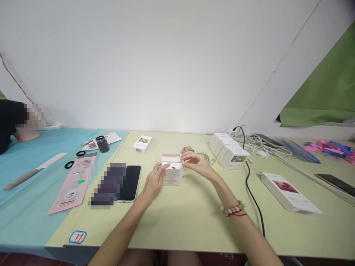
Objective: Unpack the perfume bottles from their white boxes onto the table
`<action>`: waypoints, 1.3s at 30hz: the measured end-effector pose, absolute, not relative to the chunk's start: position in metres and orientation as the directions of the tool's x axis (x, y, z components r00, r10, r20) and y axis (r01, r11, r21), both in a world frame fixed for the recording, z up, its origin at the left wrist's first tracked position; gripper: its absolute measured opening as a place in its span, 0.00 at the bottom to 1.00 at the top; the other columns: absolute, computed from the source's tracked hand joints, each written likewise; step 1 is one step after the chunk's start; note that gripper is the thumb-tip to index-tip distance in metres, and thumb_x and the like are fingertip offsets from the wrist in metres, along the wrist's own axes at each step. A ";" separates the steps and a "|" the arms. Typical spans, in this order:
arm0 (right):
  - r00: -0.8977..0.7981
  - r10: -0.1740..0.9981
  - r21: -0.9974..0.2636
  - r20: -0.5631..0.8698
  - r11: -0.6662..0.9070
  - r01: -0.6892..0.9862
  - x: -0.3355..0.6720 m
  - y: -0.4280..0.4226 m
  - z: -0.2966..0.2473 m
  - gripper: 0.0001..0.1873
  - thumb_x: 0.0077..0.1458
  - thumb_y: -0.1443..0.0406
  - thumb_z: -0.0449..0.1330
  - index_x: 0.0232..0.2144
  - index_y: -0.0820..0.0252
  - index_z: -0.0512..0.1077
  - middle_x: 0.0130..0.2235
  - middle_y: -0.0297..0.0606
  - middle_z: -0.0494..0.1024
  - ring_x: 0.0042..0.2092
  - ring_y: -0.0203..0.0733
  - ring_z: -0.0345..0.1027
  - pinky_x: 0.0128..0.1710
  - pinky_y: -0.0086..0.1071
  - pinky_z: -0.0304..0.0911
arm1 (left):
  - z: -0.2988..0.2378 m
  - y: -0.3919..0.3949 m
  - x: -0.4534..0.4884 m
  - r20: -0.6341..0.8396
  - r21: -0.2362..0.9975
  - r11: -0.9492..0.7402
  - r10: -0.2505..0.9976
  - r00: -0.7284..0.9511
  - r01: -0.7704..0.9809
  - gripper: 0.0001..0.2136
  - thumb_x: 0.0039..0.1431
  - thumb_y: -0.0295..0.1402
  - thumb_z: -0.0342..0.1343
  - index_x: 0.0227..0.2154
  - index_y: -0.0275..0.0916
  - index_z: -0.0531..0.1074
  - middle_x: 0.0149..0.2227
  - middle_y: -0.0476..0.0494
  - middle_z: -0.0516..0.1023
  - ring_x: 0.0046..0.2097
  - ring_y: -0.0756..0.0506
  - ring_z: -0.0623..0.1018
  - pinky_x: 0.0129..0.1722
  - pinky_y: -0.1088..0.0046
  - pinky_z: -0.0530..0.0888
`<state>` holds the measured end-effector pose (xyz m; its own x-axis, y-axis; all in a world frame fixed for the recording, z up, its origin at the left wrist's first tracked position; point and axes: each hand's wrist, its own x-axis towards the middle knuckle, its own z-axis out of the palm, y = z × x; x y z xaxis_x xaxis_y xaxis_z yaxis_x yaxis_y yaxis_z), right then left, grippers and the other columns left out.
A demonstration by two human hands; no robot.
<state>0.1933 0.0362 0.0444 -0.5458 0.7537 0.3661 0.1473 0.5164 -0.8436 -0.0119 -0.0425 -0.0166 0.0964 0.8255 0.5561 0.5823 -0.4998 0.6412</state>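
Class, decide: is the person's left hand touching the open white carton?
Touching: the head view shows the left hand with its fingertips over the upper left edge of the open white carton.

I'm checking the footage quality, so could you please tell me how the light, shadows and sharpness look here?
In the head view, the wall is brightest mid-picture, dimmer toward the top; soft shadows lie on the table; print on the held box is too fine to read; a pixelated patch sits beside the phone.

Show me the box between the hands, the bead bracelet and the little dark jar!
Box (172, 176): head view, on its printed side.
Bead bracelet (232, 211): head view, on its beads.
Jar (103, 145): head view, on its dark side.
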 end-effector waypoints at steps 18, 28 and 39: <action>-0.348 0.814 -0.840 0.464 0.529 0.117 0.167 0.018 0.021 0.14 0.54 0.57 0.55 0.38 0.56 0.74 0.41 0.40 0.75 0.42 0.41 0.69 0.37 0.33 0.68 | 0.004 -0.030 0.007 0.535 0.721 -0.473 0.844 0.028 0.506 0.07 0.61 0.34 0.43 0.39 0.40 0.62 0.37 0.45 0.66 0.40 0.48 0.72 0.40 0.71 0.69; -0.344 0.819 -0.828 0.459 0.535 0.168 0.167 0.014 0.023 0.11 0.53 0.60 0.56 0.37 0.54 0.74 0.40 0.39 0.76 0.44 0.42 0.69 0.38 0.33 0.69 | 0.007 -0.037 0.012 0.463 0.863 -0.404 0.873 -0.153 0.304 0.09 0.60 0.32 0.46 0.43 0.41 0.56 0.42 0.43 0.68 0.43 0.48 0.72 0.42 0.71 0.69; -0.395 0.760 -0.759 0.516 0.620 0.200 0.167 0.008 0.027 0.12 0.55 0.62 0.53 0.41 0.52 0.73 0.43 0.40 0.75 0.47 0.43 0.66 0.37 0.34 0.69 | 0.020 -0.037 -0.016 0.940 0.129 -0.558 0.333 0.079 0.820 0.05 0.47 0.28 0.56 0.29 0.43 0.72 0.49 0.41 0.65 0.55 0.36 0.65 0.49 0.57 0.63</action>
<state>0.1670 0.0084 0.0270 -0.3953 0.7598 0.5161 0.2001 0.6196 -0.7590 -0.0160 -0.0375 0.0199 0.0787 0.3327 0.9398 0.8198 -0.5579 0.1288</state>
